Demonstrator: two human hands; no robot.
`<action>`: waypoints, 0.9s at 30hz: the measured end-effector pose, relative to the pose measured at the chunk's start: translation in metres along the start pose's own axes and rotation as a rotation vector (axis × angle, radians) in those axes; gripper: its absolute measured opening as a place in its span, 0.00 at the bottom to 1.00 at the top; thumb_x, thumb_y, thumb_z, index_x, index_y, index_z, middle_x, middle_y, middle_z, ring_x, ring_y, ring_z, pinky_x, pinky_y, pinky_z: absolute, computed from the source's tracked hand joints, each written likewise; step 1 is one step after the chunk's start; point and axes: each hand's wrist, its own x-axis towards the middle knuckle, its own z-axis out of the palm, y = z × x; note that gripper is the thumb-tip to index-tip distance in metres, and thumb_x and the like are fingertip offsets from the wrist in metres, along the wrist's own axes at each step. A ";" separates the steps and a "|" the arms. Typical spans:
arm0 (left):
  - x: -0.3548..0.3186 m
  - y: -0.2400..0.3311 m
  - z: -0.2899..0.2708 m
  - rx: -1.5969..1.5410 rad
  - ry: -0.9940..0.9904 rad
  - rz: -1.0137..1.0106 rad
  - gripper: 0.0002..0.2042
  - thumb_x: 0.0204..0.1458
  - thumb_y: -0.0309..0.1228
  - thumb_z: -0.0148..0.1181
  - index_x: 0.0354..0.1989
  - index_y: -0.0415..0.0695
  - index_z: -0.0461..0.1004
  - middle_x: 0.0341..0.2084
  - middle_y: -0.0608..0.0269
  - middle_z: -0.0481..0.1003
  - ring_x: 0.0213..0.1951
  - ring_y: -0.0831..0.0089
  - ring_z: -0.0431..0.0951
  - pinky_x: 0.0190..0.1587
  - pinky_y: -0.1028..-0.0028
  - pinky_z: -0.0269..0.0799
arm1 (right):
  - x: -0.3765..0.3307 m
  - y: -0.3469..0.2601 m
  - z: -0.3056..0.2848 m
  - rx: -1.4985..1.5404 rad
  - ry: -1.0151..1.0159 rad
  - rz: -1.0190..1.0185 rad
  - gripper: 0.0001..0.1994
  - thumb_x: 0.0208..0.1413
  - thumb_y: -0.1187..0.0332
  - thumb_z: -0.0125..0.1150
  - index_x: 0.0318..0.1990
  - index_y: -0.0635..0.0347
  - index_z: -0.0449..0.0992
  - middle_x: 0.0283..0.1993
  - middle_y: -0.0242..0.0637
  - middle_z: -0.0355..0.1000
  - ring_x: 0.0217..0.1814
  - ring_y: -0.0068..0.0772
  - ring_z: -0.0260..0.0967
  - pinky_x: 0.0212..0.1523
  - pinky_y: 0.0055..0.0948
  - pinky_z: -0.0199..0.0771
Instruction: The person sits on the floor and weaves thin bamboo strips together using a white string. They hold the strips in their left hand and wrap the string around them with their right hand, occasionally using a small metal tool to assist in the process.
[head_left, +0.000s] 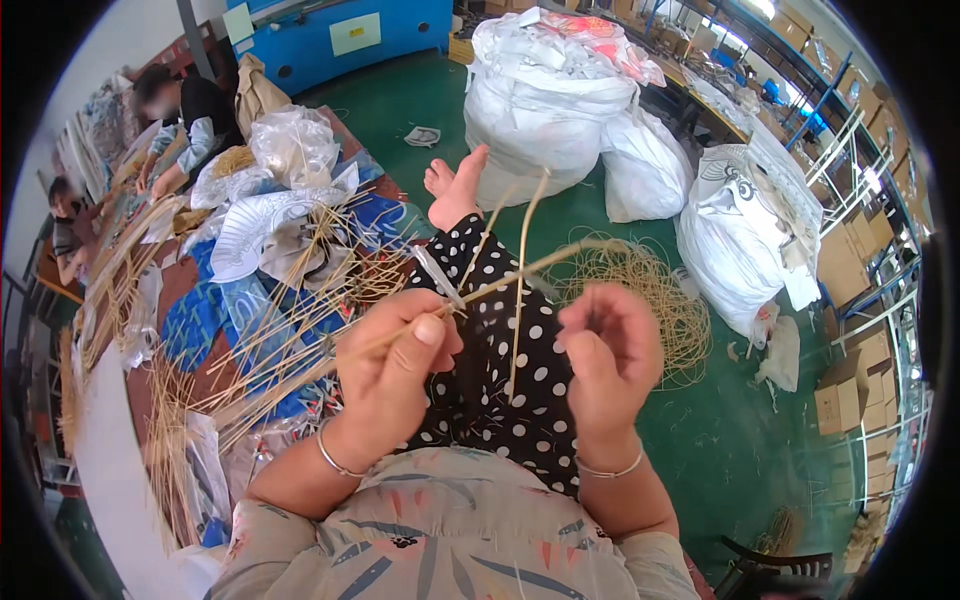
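Pinching a tan strip (490, 289) between thumb and bent forefinger, the left hand (390, 360) sits left of centre in my head view. From those fingers the strip leaves toward the upper right, rising over the black trousers with white dots (548, 385) and passing above the right hand (618, 350), apart from its fingertips as far as I can make out. I see the right fingers curled inward, the thumb near the forefinger; blur keeps me from telling whether they grasp anything. A thinner strand (516, 330) crosses the strip between the two hands, running nearly upright. Just beyond the left fingertips I make out a pale, shiny strip (437, 272), its lower end close to the held one. Behind the right hand, a loose coil of thin tan strands (640, 270) lies on the green floor (720, 430). To the left of the left hand I have a spread of tan sticks (290, 345) over blue bags (215, 325). Farther out, beyond the bare feet (458, 190), stands a bulging white sack (540, 110).
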 end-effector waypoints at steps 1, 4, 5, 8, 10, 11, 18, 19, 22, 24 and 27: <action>0.002 -0.003 -0.004 -0.122 0.005 -0.054 0.12 0.52 0.35 0.49 0.34 0.36 0.69 0.21 0.64 0.71 0.21 0.81 0.67 0.22 0.84 0.64 | 0.002 0.000 -0.005 0.059 -0.011 0.079 0.16 0.40 0.82 0.56 0.41 0.66 0.66 0.32 0.32 0.66 0.28 0.16 0.61 0.26 0.16 0.63; 0.005 -0.007 -0.011 -0.222 -0.042 -0.068 0.11 0.51 0.34 0.50 0.33 0.37 0.69 0.21 0.63 0.71 0.21 0.81 0.68 0.22 0.84 0.64 | -0.001 0.001 -0.015 0.154 -0.073 0.301 0.16 0.42 0.79 0.57 0.42 0.66 0.65 0.33 0.33 0.66 0.29 0.17 0.62 0.29 0.15 0.65; 0.004 -0.006 -0.011 -0.223 -0.053 -0.049 0.11 0.51 0.34 0.50 0.33 0.38 0.69 0.21 0.62 0.71 0.21 0.81 0.68 0.22 0.83 0.65 | -0.002 0.000 -0.011 0.163 -0.064 0.329 0.15 0.43 0.73 0.57 0.41 0.66 0.66 0.31 0.33 0.66 0.26 0.17 0.62 0.25 0.14 0.63; 0.003 -0.001 -0.009 -0.223 -0.086 -0.005 0.11 0.51 0.34 0.50 0.33 0.38 0.69 0.22 0.62 0.71 0.22 0.81 0.69 0.23 0.83 0.65 | -0.002 -0.007 0.001 0.087 -0.050 0.393 0.18 0.48 0.59 0.56 0.38 0.67 0.67 0.25 0.34 0.68 0.19 0.18 0.62 0.17 0.13 0.58; 0.004 0.003 -0.011 -0.218 -0.104 0.008 0.10 0.50 0.34 0.51 0.33 0.38 0.70 0.23 0.61 0.71 0.22 0.81 0.69 0.23 0.83 0.66 | 0.001 -0.008 0.001 0.054 -0.079 0.355 0.17 0.49 0.60 0.54 0.38 0.68 0.67 0.25 0.35 0.68 0.19 0.17 0.61 0.18 0.12 0.58; 0.004 0.004 -0.011 -0.219 -0.106 0.004 0.11 0.50 0.34 0.51 0.33 0.38 0.70 0.23 0.61 0.71 0.22 0.80 0.69 0.23 0.83 0.66 | 0.001 -0.008 0.001 0.040 -0.096 0.335 0.17 0.50 0.60 0.53 0.38 0.68 0.68 0.24 0.35 0.68 0.19 0.17 0.61 0.18 0.12 0.58; 0.000 0.009 -0.006 -0.237 -0.111 -0.005 0.10 0.51 0.32 0.50 0.34 0.37 0.69 0.23 0.61 0.71 0.23 0.81 0.69 0.24 0.83 0.66 | -0.003 -0.008 -0.009 -0.010 -0.180 0.247 0.15 0.49 0.68 0.52 0.43 0.68 0.64 0.28 0.32 0.66 0.25 0.15 0.58 0.26 0.13 0.58; 0.000 0.008 -0.005 -0.239 -0.100 0.005 0.10 0.51 0.32 0.50 0.35 0.37 0.69 0.23 0.61 0.71 0.23 0.81 0.69 0.24 0.83 0.66 | -0.004 -0.007 -0.009 -0.048 -0.113 0.173 0.17 0.50 0.63 0.52 0.42 0.69 0.64 0.29 0.34 0.66 0.26 0.17 0.59 0.26 0.14 0.59; 0.000 0.006 0.000 -0.133 -0.055 0.111 0.10 0.52 0.31 0.48 0.35 0.36 0.68 0.23 0.62 0.71 0.23 0.82 0.68 0.23 0.83 0.64 | -0.007 -0.014 -0.010 -0.140 -0.091 0.045 0.20 0.49 0.59 0.51 0.40 0.69 0.64 0.33 0.37 0.65 0.28 0.19 0.59 0.29 0.17 0.60; -0.003 0.007 0.001 0.027 -0.058 0.165 0.10 0.52 0.30 0.47 0.34 0.35 0.68 0.22 0.61 0.71 0.22 0.79 0.68 0.23 0.82 0.64 | -0.007 -0.016 -0.012 -0.181 -0.159 -0.068 0.22 0.40 0.68 0.59 0.43 0.69 0.63 0.30 0.36 0.66 0.29 0.21 0.62 0.28 0.17 0.63; -0.005 0.006 0.003 0.219 -0.074 0.260 0.13 0.53 0.35 0.46 0.37 0.36 0.66 0.23 0.59 0.70 0.22 0.78 0.67 0.24 0.80 0.63 | -0.002 -0.033 -0.010 -0.376 -0.339 -0.120 0.25 0.38 0.66 0.62 0.43 0.69 0.62 0.30 0.37 0.67 0.28 0.23 0.64 0.27 0.19 0.65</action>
